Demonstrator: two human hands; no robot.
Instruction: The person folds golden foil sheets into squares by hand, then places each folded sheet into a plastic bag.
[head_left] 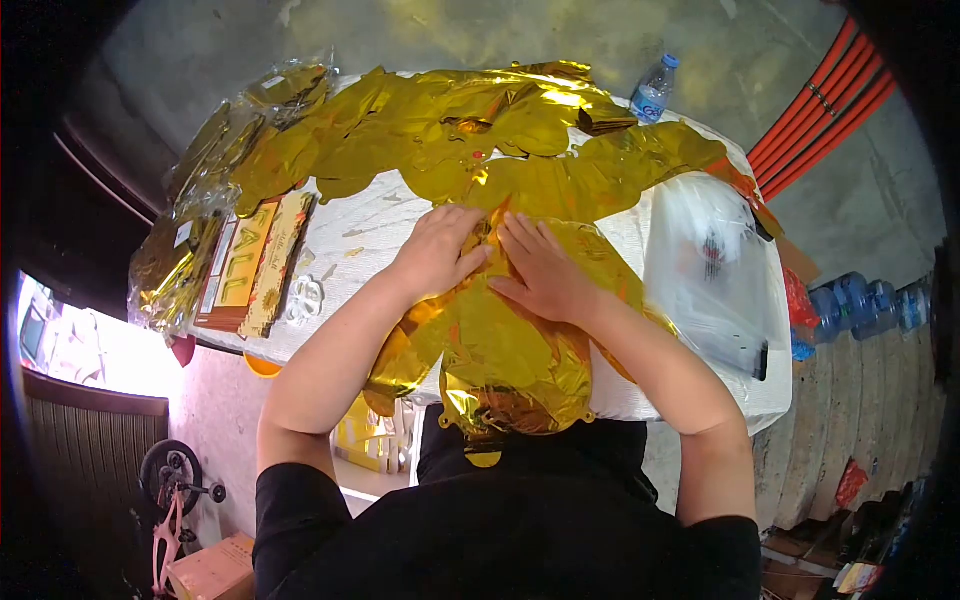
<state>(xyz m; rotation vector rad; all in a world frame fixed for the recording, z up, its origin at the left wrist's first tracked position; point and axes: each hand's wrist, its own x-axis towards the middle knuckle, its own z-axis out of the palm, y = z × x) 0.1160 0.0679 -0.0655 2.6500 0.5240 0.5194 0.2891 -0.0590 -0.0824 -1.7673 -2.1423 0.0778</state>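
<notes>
Black shirt cloth (pixel 510 540) on the person's torso lay nearest the camera, on the near side of the fingers. Beneath both palms, and extending from them toward the torso, was a flat gold foil piece (pixel 505 345) with rounded lobes; its nearest end overhung the edge of the white-covered desk (pixel 370 220). To judge by its sheen and creasing, the foil was very light, thin and limp, slippery on its smooth face, and liable to crease or tear under a sharp pull; an outer edge or a small tab probably offered the soundest hold, with a flat palm to steady the rest. The left hand (pixel 438 254) rested on it with fingers close together and lightly bent, the thumb a little apart; the right hand (pixel 548 274) lay across it with fingers extended and slightly spread. Whether any fold was pinched between the fingertips could not be told. Beyond the fingers spread more gold foil (pixel 400 130); to their right lay clear plastic bags (pixel 690 270), and to their left, a printed packet (pixel 240 265).
</notes>
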